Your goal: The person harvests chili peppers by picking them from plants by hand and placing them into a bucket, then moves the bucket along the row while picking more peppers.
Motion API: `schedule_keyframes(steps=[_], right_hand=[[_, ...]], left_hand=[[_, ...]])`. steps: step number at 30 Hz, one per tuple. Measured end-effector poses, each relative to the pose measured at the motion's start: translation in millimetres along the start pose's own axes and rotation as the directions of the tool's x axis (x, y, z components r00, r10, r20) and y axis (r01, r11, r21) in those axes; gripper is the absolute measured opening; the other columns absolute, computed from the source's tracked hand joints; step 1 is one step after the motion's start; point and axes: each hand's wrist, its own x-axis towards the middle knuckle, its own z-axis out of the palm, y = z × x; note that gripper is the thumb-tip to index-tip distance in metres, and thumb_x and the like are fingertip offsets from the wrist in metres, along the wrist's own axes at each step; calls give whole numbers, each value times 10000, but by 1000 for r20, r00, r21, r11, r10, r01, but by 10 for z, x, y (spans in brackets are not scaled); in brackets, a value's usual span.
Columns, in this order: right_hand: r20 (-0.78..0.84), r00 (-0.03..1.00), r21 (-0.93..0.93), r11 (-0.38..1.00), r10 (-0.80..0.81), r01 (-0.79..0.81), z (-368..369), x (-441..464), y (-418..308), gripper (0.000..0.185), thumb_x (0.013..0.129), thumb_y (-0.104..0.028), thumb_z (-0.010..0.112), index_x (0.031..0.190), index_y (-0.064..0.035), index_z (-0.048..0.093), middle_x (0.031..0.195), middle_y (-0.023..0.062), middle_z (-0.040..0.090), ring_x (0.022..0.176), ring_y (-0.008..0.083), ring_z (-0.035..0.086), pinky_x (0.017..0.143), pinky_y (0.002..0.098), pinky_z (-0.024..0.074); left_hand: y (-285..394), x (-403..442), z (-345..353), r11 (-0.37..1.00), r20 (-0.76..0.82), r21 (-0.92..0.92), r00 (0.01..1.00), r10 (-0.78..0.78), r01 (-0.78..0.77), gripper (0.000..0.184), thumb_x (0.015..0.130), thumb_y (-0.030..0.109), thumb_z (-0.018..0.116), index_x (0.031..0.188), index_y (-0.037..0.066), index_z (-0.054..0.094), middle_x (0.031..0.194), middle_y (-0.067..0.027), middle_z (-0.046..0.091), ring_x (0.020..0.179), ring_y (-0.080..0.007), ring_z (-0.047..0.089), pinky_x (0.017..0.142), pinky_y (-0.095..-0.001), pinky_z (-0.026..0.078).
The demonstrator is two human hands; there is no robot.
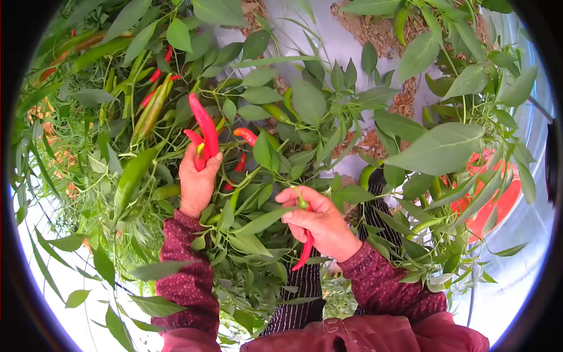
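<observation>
My left hand is closed around red chili peppers, whose long bodies stick up out of the fist; a bit of green stem shows among them. To its right, my right hand pinches one red chili pepper by its green stem, and the pepper hangs downward below the fingers. Both hands are among the leaves of a pepper plant. Close by, between the hands, another red chili pepper is partly covered by leaves.
Several green and reddening peppers hang at the upper left. A red container stands at the right behind foliage. Pale ground sheeting with patches of dry brown litter lies between the plants. Striped trouser legs show below.
</observation>
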Motion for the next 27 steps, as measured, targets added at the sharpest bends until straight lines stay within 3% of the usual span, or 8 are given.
schedule_keyframes(steps=[4,6,8,10,12,15,20,27], right_hand=[[-51,999,12,1000,8,-7,-47,26,-37,230,883,-52,588,1110,-70,555,881,14,547,531,30,435,447,177,351],[-19,1000,21,999,-23,24,-75,9,30,238,878,-38,589,1111,-68,556,887,11,545,531,32,435,447,183,355],[7,1000,39,999,-21,20,-65,28,30,265,869,-27,598,1127,-72,556,897,2,543,533,33,442,452,183,359],[-37,995,23,995,-92,93,26,34,35,281,869,-25,596,1143,-76,558,897,-7,542,529,31,450,455,182,361],[23,996,50,995,-89,88,45,27,-16,458,844,-55,637,1270,-91,470,953,-1,536,632,50,501,503,196,391],[168,938,22,952,-305,305,79,49,-108,867,750,-111,738,1438,-143,210,1133,30,502,1011,130,524,778,249,480],[6,953,-89,949,-302,301,-56,78,-69,822,739,-34,716,1418,-93,256,1199,62,514,1026,169,550,929,318,438],[-77,962,102,957,-263,270,-57,32,-111,313,812,-68,624,1108,-57,522,975,75,608,957,193,591,877,340,464]], left_hand=[[263,-267,30,995,-107,-71,991,-76,68,270,863,64,618,1116,33,527,794,42,558,661,-26,468,571,-181,377],[546,-436,-110,987,-179,-130,981,72,-96,242,867,64,615,1096,58,535,755,42,551,601,-25,441,527,-186,361],[553,-488,-224,996,-249,88,968,30,-8,256,846,82,643,1077,57,535,750,30,559,597,-61,476,540,-208,409],[690,-668,-21,875,5,406,958,286,-264,279,808,88,660,1050,40,530,756,1,620,617,-139,580,583,-248,483],[856,-847,269,641,262,661,921,290,-390,356,759,80,675,1074,37,515,790,-95,656,658,-251,647,624,-318,525],[875,-920,646,612,278,696,927,252,-375,412,716,82,678,1069,18,475,756,-171,628,643,-334,634,589,-399,515],[766,-1053,986,436,342,799,909,239,-415,385,735,129,661,1032,11,446,755,-160,605,616,-332,617,552,-413,500],[1078,-1076,673,719,503,478,828,247,-505,487,772,208,682,1188,7,528,978,-190,635,857,-340,643,741,-378,522]])
